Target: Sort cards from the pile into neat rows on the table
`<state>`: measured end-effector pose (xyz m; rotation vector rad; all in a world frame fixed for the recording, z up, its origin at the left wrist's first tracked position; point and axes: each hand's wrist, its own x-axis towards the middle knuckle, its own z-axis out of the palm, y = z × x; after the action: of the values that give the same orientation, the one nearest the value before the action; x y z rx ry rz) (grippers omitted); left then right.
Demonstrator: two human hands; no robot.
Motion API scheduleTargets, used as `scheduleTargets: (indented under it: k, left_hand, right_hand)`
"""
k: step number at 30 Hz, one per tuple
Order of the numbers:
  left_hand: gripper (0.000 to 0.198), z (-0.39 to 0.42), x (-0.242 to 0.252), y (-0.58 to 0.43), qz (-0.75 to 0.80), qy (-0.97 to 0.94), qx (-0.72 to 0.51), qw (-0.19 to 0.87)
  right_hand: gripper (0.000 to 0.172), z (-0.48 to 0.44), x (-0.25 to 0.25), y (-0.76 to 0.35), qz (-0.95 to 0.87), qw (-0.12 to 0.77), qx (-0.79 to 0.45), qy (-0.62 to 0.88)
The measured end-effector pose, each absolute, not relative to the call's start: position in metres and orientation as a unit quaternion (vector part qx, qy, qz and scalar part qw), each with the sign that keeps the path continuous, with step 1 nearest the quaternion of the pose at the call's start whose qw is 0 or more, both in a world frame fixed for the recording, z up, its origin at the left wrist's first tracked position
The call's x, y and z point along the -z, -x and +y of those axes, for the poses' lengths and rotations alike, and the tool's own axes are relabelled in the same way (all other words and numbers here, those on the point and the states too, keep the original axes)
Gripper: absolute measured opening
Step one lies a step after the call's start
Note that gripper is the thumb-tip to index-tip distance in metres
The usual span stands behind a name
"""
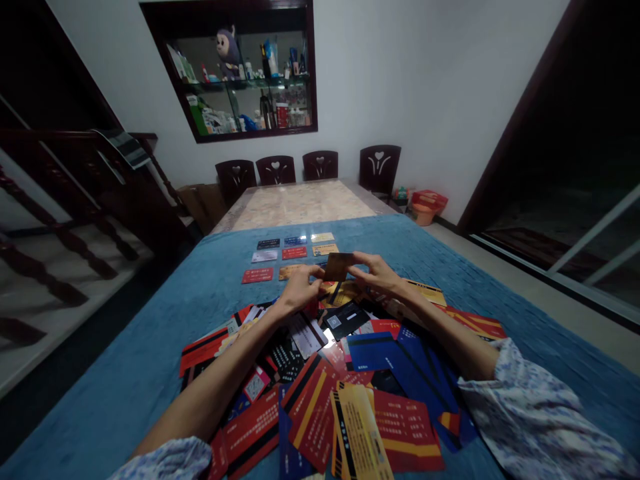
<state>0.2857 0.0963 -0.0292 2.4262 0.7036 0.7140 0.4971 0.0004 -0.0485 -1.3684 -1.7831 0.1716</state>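
Observation:
A brownish gold card (pixel 339 266) is held up between my two hands, above the far edge of a spread heap of cards. My right hand (pixel 375 272) pinches its right side. At its lower left corner are the fingertips of my left hand (pixel 303 287), thumb and index finger close together. Beyond my hands, cards lie in rows on the blue cloth (pixel 215 267), among them a red card (pixel 257 275) and a white card (pixel 265 256). The heap under my forearms holds a blue card (pixel 371 351), a black card (pixel 346 320) and a yellow card (pixel 360 433), overlapping.
Past the cloth, the bare marble tabletop (pixel 300 202) reaches toward dark chairs (pixel 380 168) by the wall. A wooden railing (pixel 55 227) stands at the left. An orange bin (pixel 425 210) sits on the floor at the right.

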Motion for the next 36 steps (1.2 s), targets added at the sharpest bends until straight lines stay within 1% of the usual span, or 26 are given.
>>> scheduleTargets:
  k: [3,7,11,15,18,23,30,33,36]
  left_hand:
    - [0.038,0.101,0.028,-0.284,0.27,-0.876,-0.284,0.281]
    - [0.041,0.106,0.023,-0.281,0.282,-0.855,-0.335,0.277]
    - [0.035,0.103,0.016,-0.28,0.282,-0.841,-0.371,0.275]
    - [0.021,0.094,0.014,-0.282,0.272,-0.87,-0.341,0.231]
    - [0.018,0.086,0.016,-0.283,0.236,-0.907,-0.293,0.187]
    - [0.028,0.082,0.024,-0.285,0.214,-0.935,-0.237,0.158]
    - [0.026,0.088,0.032,-0.286,0.233,-0.938,-0.216,0.141]
    - [0.026,0.091,0.032,-0.286,0.24,-0.934,-0.223,0.14]
    - [0.026,0.095,0.029,-0.284,0.259,-0.926,-0.235,0.143]
  right_hand:
    - [0.025,0.0,0.047,-0.493,-0.712,0.438,-0.044,0.548]
    - [0.023,0.0,0.046,-0.49,-0.706,0.434,0.047,0.557]
    - [0.027,0.001,0.046,-0.49,-0.729,0.397,0.113,0.547]
    - [0.029,0.003,0.048,-0.491,-0.737,0.362,0.153,0.55]
    - [0.03,0.004,0.05,-0.491,-0.743,0.342,0.162,0.552]
    - [0.028,0.005,0.055,-0.488,-0.752,0.317,0.156,0.556]
    - [0.02,0.003,0.06,-0.484,-0.767,0.277,0.159,0.556]
    - [0.024,0.0,0.059,-0.484,-0.776,0.254,0.164,0.554]
    - [0.037,-0.003,0.057,-0.483,-0.786,0.229,0.168,0.549]
